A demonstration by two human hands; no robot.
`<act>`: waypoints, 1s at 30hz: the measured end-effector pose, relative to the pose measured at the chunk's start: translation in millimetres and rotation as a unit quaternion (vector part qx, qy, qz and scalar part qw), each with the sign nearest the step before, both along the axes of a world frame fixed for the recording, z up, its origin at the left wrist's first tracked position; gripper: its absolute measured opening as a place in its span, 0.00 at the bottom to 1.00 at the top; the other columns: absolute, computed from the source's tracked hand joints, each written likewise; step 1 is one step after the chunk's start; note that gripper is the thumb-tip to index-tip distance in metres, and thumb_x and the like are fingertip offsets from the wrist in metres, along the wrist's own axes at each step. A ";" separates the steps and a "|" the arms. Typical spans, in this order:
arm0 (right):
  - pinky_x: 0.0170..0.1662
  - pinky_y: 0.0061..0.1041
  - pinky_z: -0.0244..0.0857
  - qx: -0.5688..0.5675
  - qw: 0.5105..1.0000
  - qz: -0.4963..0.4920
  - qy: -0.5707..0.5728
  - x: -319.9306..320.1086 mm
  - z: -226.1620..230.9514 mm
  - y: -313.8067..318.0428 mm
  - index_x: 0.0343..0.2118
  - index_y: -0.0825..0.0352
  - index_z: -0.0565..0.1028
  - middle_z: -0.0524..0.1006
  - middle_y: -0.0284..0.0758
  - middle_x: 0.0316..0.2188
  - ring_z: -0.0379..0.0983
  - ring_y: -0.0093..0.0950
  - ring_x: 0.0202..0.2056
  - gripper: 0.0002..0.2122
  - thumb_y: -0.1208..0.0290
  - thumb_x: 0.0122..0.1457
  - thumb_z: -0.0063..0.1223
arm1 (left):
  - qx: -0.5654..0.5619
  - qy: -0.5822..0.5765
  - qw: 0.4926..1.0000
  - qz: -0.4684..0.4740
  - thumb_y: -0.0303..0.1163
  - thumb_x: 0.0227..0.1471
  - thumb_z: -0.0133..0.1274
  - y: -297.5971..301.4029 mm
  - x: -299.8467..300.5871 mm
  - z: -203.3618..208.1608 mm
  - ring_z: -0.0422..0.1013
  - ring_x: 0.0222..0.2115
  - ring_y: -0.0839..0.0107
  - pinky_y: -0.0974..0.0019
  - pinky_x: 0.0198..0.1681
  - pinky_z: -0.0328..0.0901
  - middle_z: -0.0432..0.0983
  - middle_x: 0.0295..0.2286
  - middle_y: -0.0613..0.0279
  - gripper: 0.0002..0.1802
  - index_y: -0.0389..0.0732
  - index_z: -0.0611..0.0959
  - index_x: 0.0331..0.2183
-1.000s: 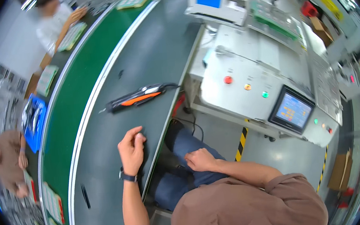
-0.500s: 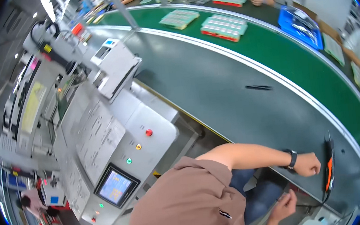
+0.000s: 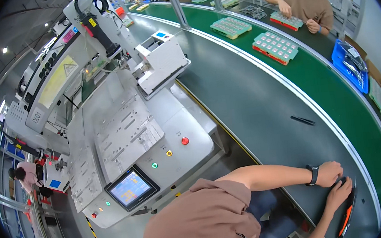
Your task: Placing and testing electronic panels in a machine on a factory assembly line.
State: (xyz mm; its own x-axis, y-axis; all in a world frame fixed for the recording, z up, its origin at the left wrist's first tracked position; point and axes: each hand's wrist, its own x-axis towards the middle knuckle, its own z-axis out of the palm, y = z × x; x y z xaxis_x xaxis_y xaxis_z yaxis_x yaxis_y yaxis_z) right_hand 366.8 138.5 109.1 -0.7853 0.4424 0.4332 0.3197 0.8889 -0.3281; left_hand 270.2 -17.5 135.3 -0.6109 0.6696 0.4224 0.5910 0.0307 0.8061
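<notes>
My left hand (image 3: 329,174), with a dark watch on its wrist, is closed over the grey bench (image 3: 249,103) at the lower right. Close against it, my right hand (image 3: 339,193) has its fingers curled round a small black piece (image 3: 341,181). The piece lies between both hands and is mostly covered. What the left fingers hold is hidden. Just right of the right hand lies a slim orange and black tool (image 3: 347,217) with a thin tip, like an electric screwdriver. Farther up the bench lie black tweezers (image 3: 303,120).
To the left stands a grey machine with a touch screen (image 3: 132,188), a red button (image 3: 185,141) and a white box unit (image 3: 162,61). A green belt (image 3: 309,78) carries trays of parts (image 3: 275,46). Across it a co-worker (image 3: 304,2) handles another tray, near a blue bin (image 3: 350,66).
My right hand has risen from beside the bench edge to meet my left hand over the bench. The view has turned, so the scene sits differently in the picture.
</notes>
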 end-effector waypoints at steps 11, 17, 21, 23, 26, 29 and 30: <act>0.69 0.42 0.43 0.115 0.982 -0.062 -0.139 -56.3 10.6 -1.1 0.66 0.67 0.57 0.52 0.49 0.68 0.45 0.45 0.69 0.25 0.62 0.68 0.39 | -0.169 0.195 0.924 0.283 0.39 0.53 0.51 -40.8 -26.1 7.4 0.38 0.66 0.37 0.39 0.67 0.36 0.44 0.63 0.28 0.39 0.29 0.63 0.61; 0.69 0.44 0.39 0.120 0.958 -0.107 -0.238 -60.4 18.5 -10.7 0.68 0.60 0.54 0.49 0.41 0.70 0.41 0.41 0.70 0.27 0.54 0.70 0.30 | -0.219 0.136 0.924 0.281 0.42 0.55 0.49 -41.5 -27.9 3.2 0.40 0.65 0.35 0.38 0.66 0.37 0.47 0.62 0.27 0.38 0.27 0.63 0.60; 0.69 0.47 0.37 0.118 0.950 -0.121 -0.261 -61.1 17.4 -8.9 0.69 0.57 0.53 0.48 0.40 0.70 0.41 0.40 0.71 0.27 0.52 0.71 0.29 | -0.217 0.136 0.926 0.277 0.42 0.55 0.48 -40.1 -26.6 2.2 0.39 0.65 0.34 0.37 0.66 0.36 0.46 0.62 0.26 0.39 0.26 0.63 0.60; 0.69 0.47 0.38 0.120 0.949 -0.119 -0.267 -62.0 19.6 -11.0 0.69 0.57 0.53 0.48 0.39 0.70 0.41 0.39 0.71 0.27 0.52 0.71 0.29 | -0.216 0.130 0.926 0.280 0.42 0.55 0.48 -40.7 -26.2 1.8 0.39 0.65 0.34 0.37 0.66 0.35 0.46 0.62 0.26 0.39 0.26 0.63 0.60; 0.69 0.48 0.39 0.141 0.941 -0.130 -0.278 -63.2 14.4 -3.1 0.69 0.55 0.53 0.49 0.37 0.71 0.42 0.39 0.71 0.27 0.50 0.70 0.28 | -0.215 0.130 0.930 0.269 0.44 0.55 0.47 -39.2 -25.7 -0.7 0.37 0.66 0.33 0.36 0.67 0.31 0.44 0.63 0.25 0.40 0.26 0.62 0.61; 0.69 0.48 0.40 0.154 0.940 -0.129 -0.275 -64.8 6.0 7.3 0.69 0.54 0.54 0.49 0.36 0.70 0.43 0.39 0.70 0.28 0.47 0.70 0.27 | -0.229 0.123 0.934 0.244 0.47 0.56 0.44 -37.3 -27.0 -2.3 0.33 0.66 0.33 0.35 0.66 0.27 0.42 0.64 0.28 0.40 0.30 0.61 0.63; 0.69 0.48 0.40 0.152 0.942 -0.125 -0.273 -66.4 4.8 9.1 0.69 0.54 0.54 0.50 0.36 0.70 0.43 0.39 0.70 0.28 0.47 0.70 0.26 | -0.244 0.125 0.932 0.239 0.47 0.56 0.43 -37.4 -28.4 -3.8 0.33 0.66 0.34 0.35 0.66 0.27 0.42 0.64 0.30 0.40 0.32 0.61 0.63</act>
